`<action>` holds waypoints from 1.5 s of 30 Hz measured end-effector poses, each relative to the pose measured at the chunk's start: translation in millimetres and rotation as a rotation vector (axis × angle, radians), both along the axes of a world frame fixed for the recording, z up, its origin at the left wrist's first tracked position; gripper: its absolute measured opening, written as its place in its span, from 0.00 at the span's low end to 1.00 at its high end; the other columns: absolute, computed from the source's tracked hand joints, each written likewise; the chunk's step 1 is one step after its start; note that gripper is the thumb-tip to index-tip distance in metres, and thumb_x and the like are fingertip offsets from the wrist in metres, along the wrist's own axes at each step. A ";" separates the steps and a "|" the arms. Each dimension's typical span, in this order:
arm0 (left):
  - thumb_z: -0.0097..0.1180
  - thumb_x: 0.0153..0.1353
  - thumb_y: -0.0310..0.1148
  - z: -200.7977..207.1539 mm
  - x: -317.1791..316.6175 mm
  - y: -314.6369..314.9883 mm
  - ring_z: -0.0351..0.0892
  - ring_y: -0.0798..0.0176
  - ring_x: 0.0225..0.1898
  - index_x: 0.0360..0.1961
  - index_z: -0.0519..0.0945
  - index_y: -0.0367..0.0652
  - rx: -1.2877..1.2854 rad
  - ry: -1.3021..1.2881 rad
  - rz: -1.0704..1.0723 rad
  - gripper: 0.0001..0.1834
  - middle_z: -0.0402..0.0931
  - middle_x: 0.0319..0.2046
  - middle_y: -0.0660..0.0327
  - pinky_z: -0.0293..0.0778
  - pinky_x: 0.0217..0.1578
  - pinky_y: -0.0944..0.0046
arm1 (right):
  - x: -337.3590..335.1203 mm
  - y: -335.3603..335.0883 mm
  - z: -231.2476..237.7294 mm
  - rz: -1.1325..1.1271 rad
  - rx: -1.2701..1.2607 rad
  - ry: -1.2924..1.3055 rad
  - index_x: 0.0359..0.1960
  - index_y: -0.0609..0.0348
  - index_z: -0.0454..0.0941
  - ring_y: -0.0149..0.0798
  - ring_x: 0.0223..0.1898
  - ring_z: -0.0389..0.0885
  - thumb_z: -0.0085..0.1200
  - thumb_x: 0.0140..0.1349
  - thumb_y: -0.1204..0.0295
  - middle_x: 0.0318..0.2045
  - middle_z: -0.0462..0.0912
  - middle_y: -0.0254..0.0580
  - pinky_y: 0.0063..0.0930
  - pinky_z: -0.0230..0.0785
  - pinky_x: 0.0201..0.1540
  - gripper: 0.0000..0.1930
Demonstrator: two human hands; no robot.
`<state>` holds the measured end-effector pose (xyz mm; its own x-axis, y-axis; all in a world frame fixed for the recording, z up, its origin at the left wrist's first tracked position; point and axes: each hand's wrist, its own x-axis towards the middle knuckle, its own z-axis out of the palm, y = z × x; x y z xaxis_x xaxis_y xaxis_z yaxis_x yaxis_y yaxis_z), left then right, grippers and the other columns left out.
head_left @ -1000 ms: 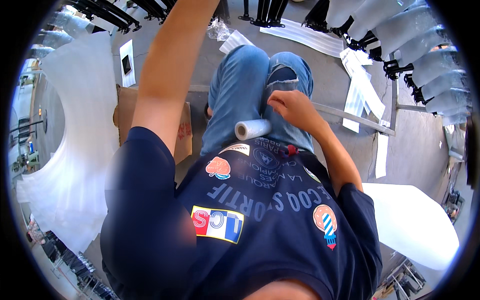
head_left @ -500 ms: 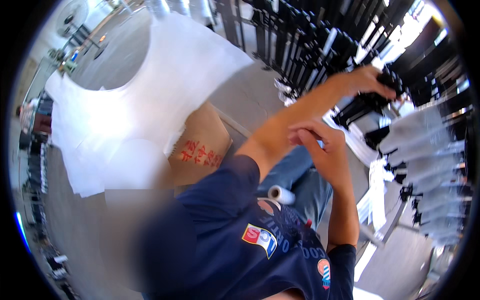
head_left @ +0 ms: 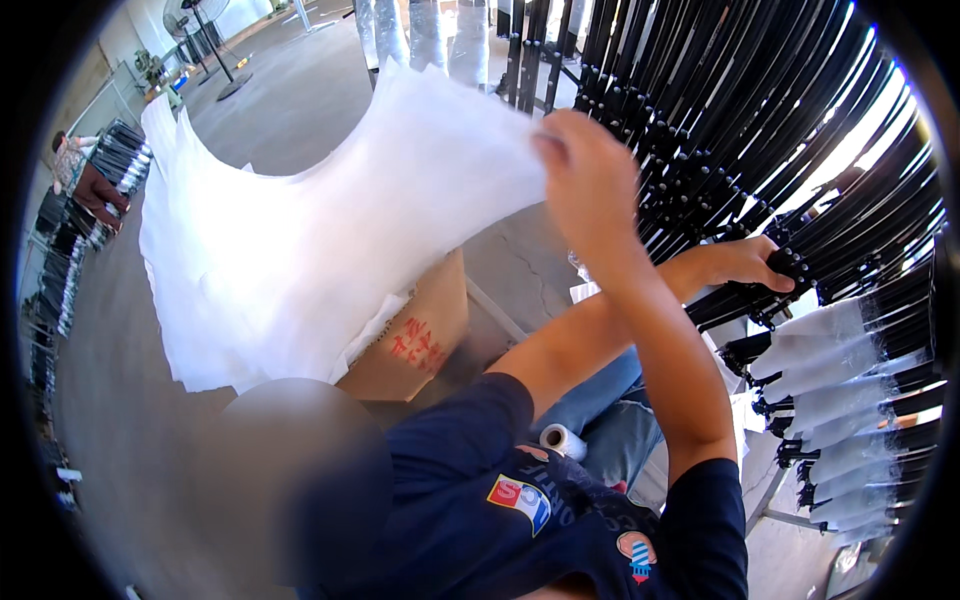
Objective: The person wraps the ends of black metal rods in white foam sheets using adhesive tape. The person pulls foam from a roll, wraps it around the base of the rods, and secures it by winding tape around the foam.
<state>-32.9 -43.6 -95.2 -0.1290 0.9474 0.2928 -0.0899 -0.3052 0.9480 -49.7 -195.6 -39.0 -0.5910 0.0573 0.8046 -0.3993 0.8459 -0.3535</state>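
My right hand (head_left: pixel 592 185) crosses over my left forearm, its fingers closed at the corner of a thin white sheet. That sheet belongs to a loose stack of white sheets (head_left: pixel 270 260), which lies over a brown cardboard box (head_left: pixel 432 325). My left hand (head_left: pixel 745 263) reaches out to the right and grips the end of a black rod (head_left: pixel 790 268) among many black rods. Its fingertips are partly hidden behind the rod end. A small white roll (head_left: pixel 562 441) with a hollow core rests on my lap.
Black rods (head_left: pixel 690 130) stand packed in a rack at the far right. Below them, several rod ends are wrapped in white sheeting (head_left: pixel 835 390). A fan (head_left: pixel 205 25) stands at the back left, and a person (head_left: pixel 88 175) is at the far left.
My right hand has moved up and left from beside my left forearm to the corner of the white sheets. My left hand stays on the black rod; the view has shifted.
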 end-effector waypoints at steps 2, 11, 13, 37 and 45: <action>0.62 0.45 0.45 -7.0 -7.1 -0.5 0.70 0.69 0.26 0.31 0.77 0.36 0.005 0.061 0.027 0.21 0.74 0.22 0.62 0.65 0.29 0.71 | 17.0 23.6 13.8 0.002 -0.097 0.058 0.30 0.61 0.74 0.32 0.18 0.73 0.50 0.51 0.75 0.19 0.76 0.37 0.23 0.65 0.23 0.05; 0.58 0.50 0.42 -21.1 -8.2 -20.4 0.73 0.67 0.31 0.38 0.76 0.36 0.309 0.173 0.394 0.20 0.76 0.31 0.60 0.66 0.36 0.68 | 249.2 173.5 18.5 -0.479 -0.786 -0.146 0.38 0.69 0.73 0.23 0.25 0.69 0.49 0.51 0.76 0.25 0.75 0.33 0.15 0.60 0.27 0.12; 0.57 0.51 0.41 -20.2 -5.4 -18.6 0.74 0.66 0.32 0.39 0.75 0.36 0.326 0.162 0.393 0.20 0.76 0.33 0.60 0.66 0.37 0.68 | 301.5 187.9 1.2 -0.518 -0.917 -0.176 0.41 0.69 0.72 0.24 0.24 0.69 0.50 0.50 0.76 0.24 0.75 0.34 0.15 0.61 0.27 0.15; 0.59 0.48 0.44 12.6 13.4 -12.5 0.74 0.59 0.43 0.46 0.72 0.36 0.139 0.022 -0.118 0.28 0.74 0.41 0.52 0.69 0.45 0.64 | 127.2 141.5 -156.6 -0.334 -0.095 -0.147 0.49 0.57 0.61 0.49 0.50 0.60 0.54 0.42 0.75 0.44 0.65 0.48 0.53 0.31 0.59 0.28; 0.61 0.46 0.39 9.1 11.2 -2.3 0.76 0.60 0.41 0.43 0.74 0.41 0.137 0.084 -0.056 0.23 0.76 0.38 0.54 0.69 0.46 0.64 | 188.7 159.5 -126.1 -0.241 -0.434 -0.150 0.28 0.58 0.71 0.40 0.26 0.72 0.52 0.44 0.76 0.24 0.73 0.40 0.27 0.63 0.33 0.07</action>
<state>-21.6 -45.9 -86.1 -0.0473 0.9029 0.4272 -0.0328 -0.4289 0.9028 139.0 -36.1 -165.1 -0.6270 0.5155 0.5841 -0.1297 0.6702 -0.7308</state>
